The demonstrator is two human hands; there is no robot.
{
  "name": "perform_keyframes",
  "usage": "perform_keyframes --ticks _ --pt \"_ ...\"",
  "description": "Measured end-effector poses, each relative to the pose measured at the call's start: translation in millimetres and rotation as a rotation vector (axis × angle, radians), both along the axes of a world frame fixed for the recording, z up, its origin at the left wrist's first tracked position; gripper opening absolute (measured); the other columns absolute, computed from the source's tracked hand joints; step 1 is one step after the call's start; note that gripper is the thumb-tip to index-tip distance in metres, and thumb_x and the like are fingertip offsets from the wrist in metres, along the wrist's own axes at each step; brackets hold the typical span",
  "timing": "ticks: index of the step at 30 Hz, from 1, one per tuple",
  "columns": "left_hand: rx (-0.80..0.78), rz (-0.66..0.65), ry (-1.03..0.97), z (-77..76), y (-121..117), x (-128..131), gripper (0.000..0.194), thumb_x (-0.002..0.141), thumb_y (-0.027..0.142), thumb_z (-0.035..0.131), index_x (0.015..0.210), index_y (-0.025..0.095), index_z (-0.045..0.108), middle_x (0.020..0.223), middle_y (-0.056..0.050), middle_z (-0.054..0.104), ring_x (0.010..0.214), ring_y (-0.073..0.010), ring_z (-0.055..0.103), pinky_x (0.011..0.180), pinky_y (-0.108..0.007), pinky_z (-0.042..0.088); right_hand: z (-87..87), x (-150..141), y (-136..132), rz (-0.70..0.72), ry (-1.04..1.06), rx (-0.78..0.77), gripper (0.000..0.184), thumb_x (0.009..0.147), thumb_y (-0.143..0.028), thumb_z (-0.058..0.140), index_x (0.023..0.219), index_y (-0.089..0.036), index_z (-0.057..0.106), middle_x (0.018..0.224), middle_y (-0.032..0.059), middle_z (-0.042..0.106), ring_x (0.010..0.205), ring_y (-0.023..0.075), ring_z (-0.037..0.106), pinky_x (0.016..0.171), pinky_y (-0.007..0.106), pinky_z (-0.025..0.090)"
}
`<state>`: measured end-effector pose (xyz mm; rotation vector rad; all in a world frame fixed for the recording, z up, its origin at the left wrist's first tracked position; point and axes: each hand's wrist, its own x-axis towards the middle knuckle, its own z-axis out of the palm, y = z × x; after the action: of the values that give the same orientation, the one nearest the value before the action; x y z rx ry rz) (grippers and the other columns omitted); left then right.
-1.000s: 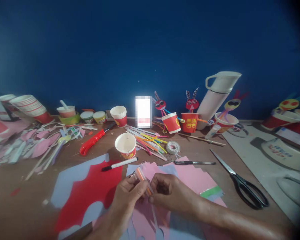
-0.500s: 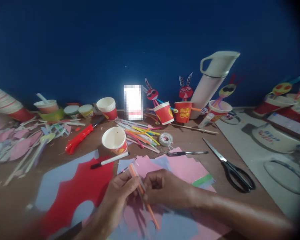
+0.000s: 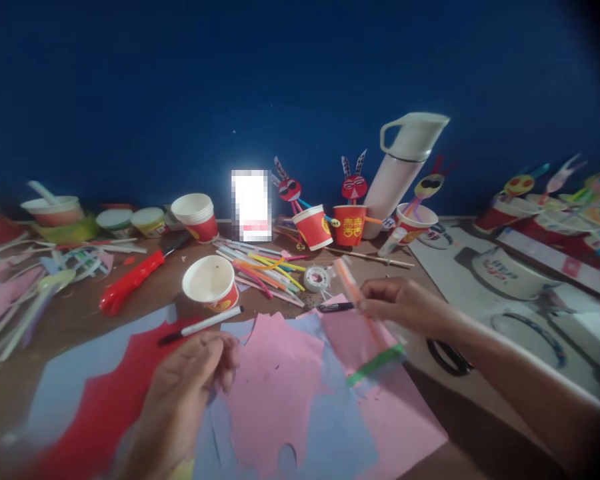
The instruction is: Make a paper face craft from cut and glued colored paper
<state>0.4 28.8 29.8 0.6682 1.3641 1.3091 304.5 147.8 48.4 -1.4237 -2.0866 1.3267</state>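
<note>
My right hand (image 3: 395, 300) pinches an orange straw (image 3: 350, 283) with a pale strip along it, holding it tilted over the right part of the paper sheets. Its lower end comes down by a green strip (image 3: 375, 365). My left hand (image 3: 193, 377) hovers at the left of the pink paper (image 3: 275, 373), fingers curled and thumb against the fingertips; whatever may be between them is hidden. Just beyond it lies a black-and-white marker (image 3: 205, 325). A red cut paper (image 3: 115, 387) is partly covered by the left forearm.
Loose coloured straws (image 3: 265, 267), a tape roll (image 3: 316, 278) and an open paper cup (image 3: 210, 283) stand beyond the papers. A red-handled knife (image 3: 133, 280) lies left. Scissors (image 3: 450, 357) are half hidden under the right arm. Cup figures (image 3: 350, 223) and a thermos (image 3: 400, 173) line the back.
My hands have parted. The right hand has carried the orange straw away to the right and upward; the left has moved left and let go of it. The view has turned rightward.
</note>
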Motion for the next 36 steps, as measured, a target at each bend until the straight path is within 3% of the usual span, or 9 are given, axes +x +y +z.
perform_keyframes --ticks 7,11,15,18,20,23,29,33,36 --pt "0.17 0.077 0.229 11.3 -3 -19 0.026 0.076 0.041 0.075 0.068 0.018 0.068 0.067 0.0 0.061 0.059 -0.0112 0.053 0.051 -0.02 0.043 -25.9 42 2 -0.045 -0.339 0.155 0.024 0.087 -0.029 0.051 0.071 -0.022 0.068 0.064 0.004 0.064 0.061 0.0202 0.057 0.061 0.035 0.038" --pt "0.226 0.037 0.426 26.4 -16 -32 0.03 0.084 0.039 0.064 0.061 0.019 0.065 0.064 0.001 0.06 0.055 -0.0114 0.052 0.052 -0.022 0.043 -32.0 48 -2 -0.117 -0.466 0.224 0.027 0.084 -0.047 0.052 0.082 -0.026 0.07 0.075 0.006 0.071 0.068 0.0287 0.064 0.062 0.04 0.043" --pt "0.126 -0.062 0.778 27.7 -28 -42 0.028 0.089 0.036 0.054 0.069 0.021 0.065 0.07 0.001 0.062 0.059 -0.0109 0.056 0.056 -0.02 0.047 -32.6 45 -6 -0.229 -0.629 0.415 0.036 0.081 -0.061 0.05 0.088 -0.031 0.068 0.081 0.0058 0.074 0.064 0.032 0.065 0.056 0.041 0.043" --pt "0.06 -0.23 0.948 14.1 -30 -42 0.022 0.089 0.034 0.052 0.08 0.021 0.067 0.075 0.001 0.064 0.064 -0.0121 0.058 0.058 -0.02 0.047 -30.0 23 -21 -0.102 -0.534 0.497 0.024 0.083 -0.051 0.054 0.09 -0.032 0.068 0.078 0.0033 0.074 0.057 0.0259 0.065 0.05 0.036 0.044" --pt "0.036 -0.283 1.01 4.5 -28 -41 0.018 0.088 0.033 0.055 0.087 0.021 0.068 0.079 0.001 0.064 0.067 -0.0126 0.058 0.061 -0.022 0.045 -28.6 2 -37 0.093 -0.334 0.657 0.022 0.088 -0.042 0.05 0.087 -0.029 0.067 0.074 0.0035 0.073 0.05 0.0209 0.062 0.048 0.033 0.044" --pt "-0.011 -0.346 1.104 -2.9 -24 -39 0.02 0.089 0.035 0.054 0.097 0.023 0.068 0.089 0.0 0.063 0.075 -0.0149 0.059 0.067 -0.025 0.045 -31.0 -25 -64 0.329 -0.188 0.755 0.026 0.099 -0.035 0.042 0.091 -0.027 0.065 0.08 0.0034 0.072 0.066 0.0209 0.068 0.056 0.032 0.048" --pt "-0.085 -0.407 1.235 -4.0 -21 -28 0.022 0.083 0.033 0.062 0.101 0.022 0.068 0.095 -0.003 0.063 0.086 -0.0217 0.061 0.07 -0.03 0.044 -48.8 -40 -92 0.456 -0.172 0.775 0.033 0.102 -0.032 0.035 0.09 -0.025 0.064 0.077 0.0019 0.069 0.066 0.0191 0.066 0.057 0.03 0.047" --pt "-0.058 -0.444 1.251 -6.3 -26 -14 0.007 0.084 0.025 0.06 0.085 0.023 0.067 0.09 0.0 0.063 0.08 -0.0174 0.062 0.067 -0.026 0.044 -51.1 -44 -94 0.487 -0.143 0.859 0.037 0.103 -0.032 0.031 0.093 -0.025 0.066 0.076 0.0021 0.07 0.062 0.0178 0.064 0.056 0.029 0.047" --pt "-0.03 -0.423 1.245 -7.0 -30 -28 0.011 0.087 0.028 0.055 0.088 0.025 0.066 0.092 0.002 0.065 0.078 -0.0137 0.062 0.07 -0.022 0.047 -50.6 -47 -95 0.471 -0.073 0.927 0.038 0.103 -0.027 0.028 0.1 -0.026 0.067 0.079 0.0019 0.072 0.062 0.0165 0.065 0.057 0.027 0.048"
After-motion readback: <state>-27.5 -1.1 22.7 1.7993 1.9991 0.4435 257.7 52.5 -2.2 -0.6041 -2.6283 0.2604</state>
